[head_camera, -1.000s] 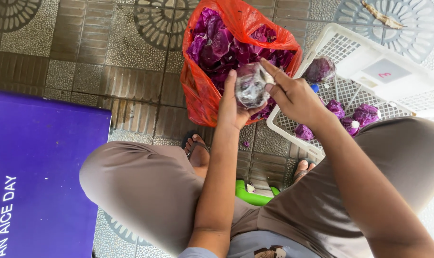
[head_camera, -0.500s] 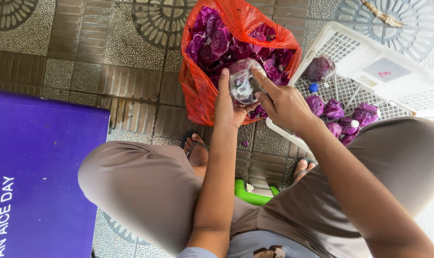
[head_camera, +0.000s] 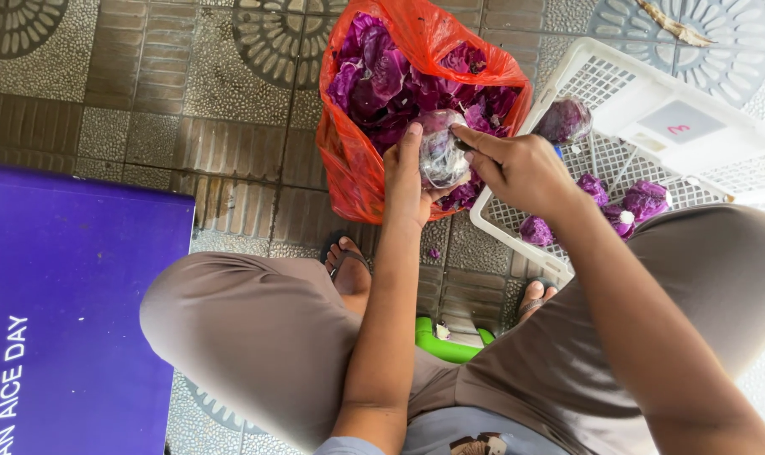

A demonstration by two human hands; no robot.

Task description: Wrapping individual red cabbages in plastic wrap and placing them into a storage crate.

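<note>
Plastic-wrapped purple cabbage head [head_camera: 441, 156], likely slick and firm, sits cupped in left hand [head_camera: 407, 181]; right hand [head_camera: 517, 168] fingertips pinch its wrap.

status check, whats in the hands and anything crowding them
Left hand cups a wrapped purple cabbage; right hand pinches its wrap. Held over the orange bag. White basket close on the right, not touching.

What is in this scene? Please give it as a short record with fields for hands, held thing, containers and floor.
left hand: left hand cups a purple cabbage in clear wrap
right hand: right hand pinches the wrap at the top
bag: orange plastic bag full of loose purple leaves
basket: white plastic basket holding several wrapped purple pieces
left side: purple box
floor: patterned tiles
</note>
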